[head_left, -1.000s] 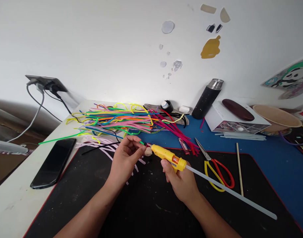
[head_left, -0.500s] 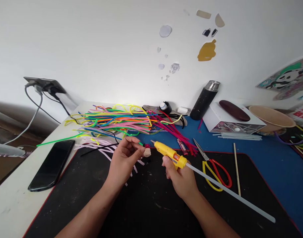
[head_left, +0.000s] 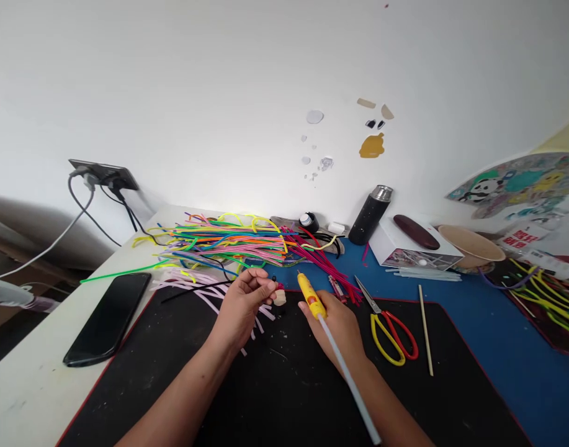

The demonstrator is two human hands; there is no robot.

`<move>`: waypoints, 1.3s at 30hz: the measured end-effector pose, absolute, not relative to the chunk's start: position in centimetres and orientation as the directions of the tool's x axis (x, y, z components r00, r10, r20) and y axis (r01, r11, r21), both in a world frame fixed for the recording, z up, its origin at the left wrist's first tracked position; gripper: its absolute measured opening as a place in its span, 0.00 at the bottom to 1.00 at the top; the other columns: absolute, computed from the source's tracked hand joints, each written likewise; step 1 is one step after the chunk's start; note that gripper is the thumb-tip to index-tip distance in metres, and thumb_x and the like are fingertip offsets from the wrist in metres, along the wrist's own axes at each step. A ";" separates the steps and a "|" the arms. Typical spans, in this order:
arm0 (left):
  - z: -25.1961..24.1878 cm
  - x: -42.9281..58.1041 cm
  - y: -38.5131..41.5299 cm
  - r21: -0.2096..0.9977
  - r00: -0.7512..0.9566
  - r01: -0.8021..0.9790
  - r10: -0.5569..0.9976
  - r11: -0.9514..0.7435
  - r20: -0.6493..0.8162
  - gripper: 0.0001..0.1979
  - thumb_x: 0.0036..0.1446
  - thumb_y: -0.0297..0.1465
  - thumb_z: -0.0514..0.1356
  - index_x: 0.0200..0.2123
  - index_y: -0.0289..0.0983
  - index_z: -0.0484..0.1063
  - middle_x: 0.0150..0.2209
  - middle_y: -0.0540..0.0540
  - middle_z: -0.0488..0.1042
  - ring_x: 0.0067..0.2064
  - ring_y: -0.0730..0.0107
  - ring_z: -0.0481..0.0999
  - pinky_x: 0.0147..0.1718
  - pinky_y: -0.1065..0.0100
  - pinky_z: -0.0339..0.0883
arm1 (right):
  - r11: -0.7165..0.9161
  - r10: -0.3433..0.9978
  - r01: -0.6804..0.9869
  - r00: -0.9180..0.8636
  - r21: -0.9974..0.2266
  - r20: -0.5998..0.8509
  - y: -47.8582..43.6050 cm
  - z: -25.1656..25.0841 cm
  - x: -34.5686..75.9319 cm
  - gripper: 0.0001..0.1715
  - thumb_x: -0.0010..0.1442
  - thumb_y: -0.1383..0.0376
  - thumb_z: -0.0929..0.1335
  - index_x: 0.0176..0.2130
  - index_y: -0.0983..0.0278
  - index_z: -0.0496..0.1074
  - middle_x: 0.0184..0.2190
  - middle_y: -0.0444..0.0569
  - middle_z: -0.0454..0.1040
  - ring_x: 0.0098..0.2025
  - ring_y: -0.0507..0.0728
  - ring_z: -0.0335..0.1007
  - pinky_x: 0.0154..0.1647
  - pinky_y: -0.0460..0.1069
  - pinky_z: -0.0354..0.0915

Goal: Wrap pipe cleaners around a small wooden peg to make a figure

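Note:
Between thumb and fingertips, my left hand [head_left: 247,301] pinches a small pipe-cleaner piece [head_left: 279,297] in beige and dark red with a black bit on top. Its exact shape is partly hidden by my fingers. My right hand [head_left: 337,323] is wrapped round a yellow hot glue gun [head_left: 311,297], its nozzle pointing up and away from me, a little right of the small piece and apart from it. A long translucent glue stick [head_left: 347,375] sticks out of the gun's back end toward me. Both hands are above a black mat [head_left: 265,397].
Colourful pipe cleaners [head_left: 228,239] lie heaped behind my left hand. Scissors [head_left: 391,332] and a thin wooden stick [head_left: 425,329] rest on the right. A phone [head_left: 108,320] lies at left. Along the wall stand a black flask [head_left: 370,214], a white box [head_left: 405,248] and a bowl [head_left: 473,245].
The glue gun has turned, its nozzle swinging away from the small piece to point more forward, and the glue stick now trails toward me. My left hand keeps its pinch. The view has shifted upward.

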State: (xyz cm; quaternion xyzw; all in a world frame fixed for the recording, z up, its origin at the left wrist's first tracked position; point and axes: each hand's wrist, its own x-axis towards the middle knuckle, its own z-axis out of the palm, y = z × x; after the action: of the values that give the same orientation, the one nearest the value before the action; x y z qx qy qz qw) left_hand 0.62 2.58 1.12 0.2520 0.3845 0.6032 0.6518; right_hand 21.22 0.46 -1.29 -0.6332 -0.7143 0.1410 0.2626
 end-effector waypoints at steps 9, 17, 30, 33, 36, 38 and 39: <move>0.8 0.8 2.3 0.729 0.094 -0.645 0.971 0.228 -0.221 0.25 0.38 0.31 0.83 0.36 0.35 0.74 0.25 0.51 0.79 0.27 0.74 0.78 0.27 0.74 0.67 | 0.096 0.991 0.885 -0.127 -0.455 -0.038 -0.9 -0.3 22.4 0.16 0.62 0.67 0.71 0.51 0.61 0.77 0.45 0.52 0.80 0.47 0.63 0.78 0.47 0.53 0.67; 0.6 1.0 2.1 0.727 0.159 -0.622 0.956 0.291 -0.247 0.26 0.39 0.31 0.82 0.38 0.35 0.75 0.27 0.50 0.79 0.27 0.74 0.77 0.28 0.74 0.67 | 0.121 0.991 0.704 -0.120 -0.699 0.052 -1.8 1.9 22.7 0.12 0.69 0.59 0.68 0.43 0.59 0.82 0.40 0.51 0.82 0.41 0.61 0.77 0.42 0.53 0.69; 0.3 1.2 1.7 0.685 0.283 -0.620 0.923 0.383 -0.260 0.20 0.43 0.28 0.81 0.37 0.35 0.77 0.27 0.52 0.77 0.28 0.75 0.76 0.28 0.75 0.66 | -0.136 0.991 -0.131 -0.013 -0.982 -0.135 -0.7 1.0 16.9 0.21 0.57 0.48 0.77 0.36 0.63 0.78 0.22 0.41 0.70 0.22 0.50 0.58 0.23 0.46 0.57; 0.3 1.1 1.7 0.688 0.296 -0.614 0.921 0.387 -0.254 0.20 0.43 0.28 0.81 0.37 0.35 0.77 0.27 0.52 0.77 0.28 0.75 0.76 0.28 0.75 0.66 | -0.157 0.988 -0.160 -0.031 -0.974 -0.154 -0.7 1.0 17.1 0.22 0.57 0.48 0.77 0.37 0.64 0.78 0.20 0.39 0.67 0.21 0.49 0.57 0.23 0.46 0.55; 0.4 0.9 1.7 0.710 0.305 -0.592 0.922 0.381 -0.239 0.20 0.45 0.28 0.80 0.38 0.35 0.77 0.27 0.51 0.77 0.28 0.75 0.77 0.28 0.75 0.66 | -0.170 0.985 -0.184 -0.043 -0.968 -0.165 -0.5 1.0 17.2 0.22 0.58 0.48 0.77 0.39 0.65 0.79 0.18 0.38 0.65 0.21 0.49 0.56 0.24 0.46 0.54; 0.4 0.9 1.8 0.730 0.302 -0.572 0.923 0.376 -0.238 0.20 0.44 0.29 0.80 0.37 0.35 0.77 0.26 0.51 0.77 0.28 0.74 0.77 0.28 0.75 0.66 | -0.177 0.984 -0.199 -0.044 -0.964 -0.172 -0.4 0.8 17.2 0.23 0.58 0.49 0.77 0.41 0.65 0.79 0.18 0.37 0.65 0.21 0.49 0.56 0.24 0.46 0.54; 0.5 0.9 1.8 0.737 0.297 -0.563 0.924 0.374 -0.241 0.20 0.44 0.29 0.80 0.37 0.35 0.77 0.26 0.51 0.78 0.28 0.74 0.77 0.28 0.75 0.66 | -0.180 0.984 -0.207 -0.046 -0.962 -0.174 -0.4 0.7 17.1 0.23 0.58 0.49 0.77 0.41 0.65 0.79 0.18 0.37 0.65 0.20 0.49 0.56 0.24 0.46 0.53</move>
State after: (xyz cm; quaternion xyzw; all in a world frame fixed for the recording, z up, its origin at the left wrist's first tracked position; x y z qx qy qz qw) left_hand 0.86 1.82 0.45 0.2704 0.3337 0.4898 0.7587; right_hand 17.10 -0.35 0.69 -0.4802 -0.4041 0.5995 0.4966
